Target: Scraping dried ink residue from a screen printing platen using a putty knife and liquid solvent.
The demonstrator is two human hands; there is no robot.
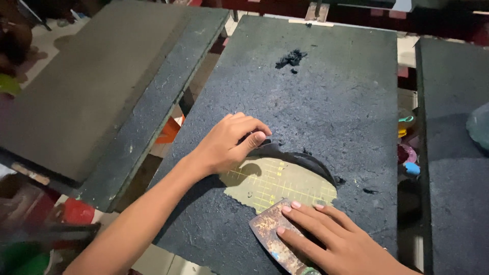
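A flat board (326, 91) covered in a rough black layer lies in front of me. In its near middle the layer is scraped away, baring a yellow-green gridded patch (275, 183). My left hand (229, 142) pinches the curled black flap (298, 158) at the patch's upper edge between thumb and fingers. My right hand (331, 237) presses flat on a rusty metal scraper blade (272, 234), whose edge lies at the patch's lower border. A small clump of black scrapings (291, 58) rests near the far end of the board.
A grey-topped board (86, 86) lies at the left, another dark board (453, 153) at the right. Small coloured objects (407, 147) show in the gap on the right. Red and green items (76, 211) sit on the floor below left.
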